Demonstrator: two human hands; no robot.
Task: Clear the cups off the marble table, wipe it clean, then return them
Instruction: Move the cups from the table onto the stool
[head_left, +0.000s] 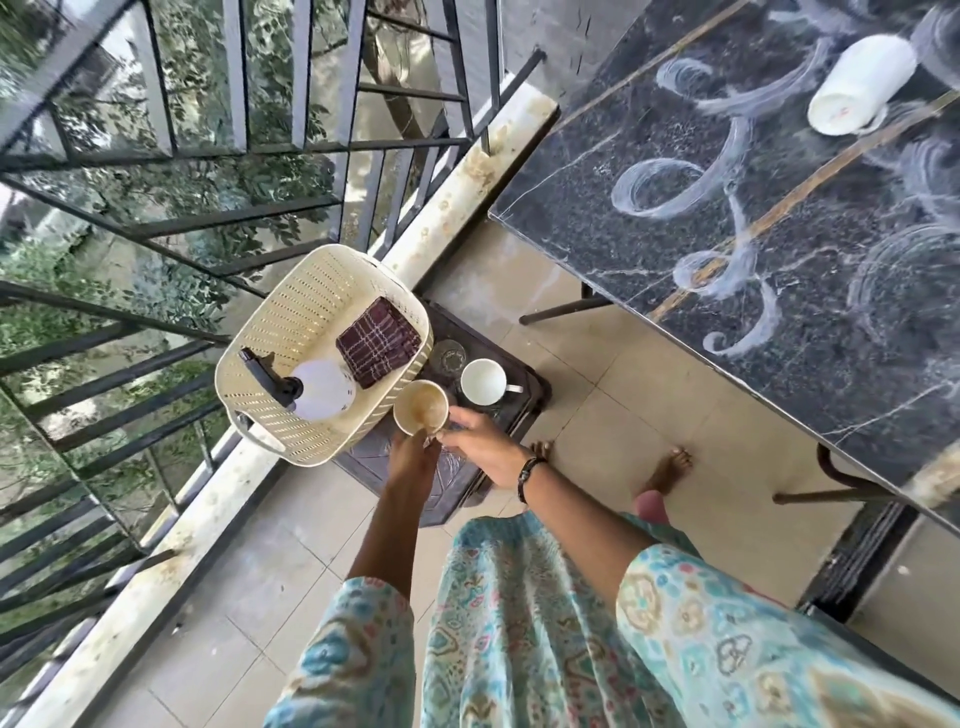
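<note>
Railing and ledge (457, 208): upper left of the frame, close behind the work; a careless elbow here could tip something over the edge.

Basket (291, 312): left of centre, cream and perforated, perched partly on the ledge and partly on the stool. Inside it stand a spray bottle (322, 389) and a folded plaid cloth (376, 343). She will want both next, so best not to knock it.

Stained cup (421, 406): centre, at the basket's near corner, above the dark stool (524, 387). Both hands meet at its lower rim.

Left hand (410, 462): reaches up from below to the cup's base; whether the fingers hold it or only steady it, I cannot tell.

Right hand (480, 441): fingers curled at the cup's near side, seemingly pinching its handle. I would set it flat and clear of the basket edge before letting go.

White cup (484, 382): just right of the stained one, upright on the stool, beside a glass (448, 358).

Marble table (675, 208): right side, streaked with pale swirls, not yet wiped. One white cup on the table (862, 85) lies on its side at upper right, still to be fetched.
</note>
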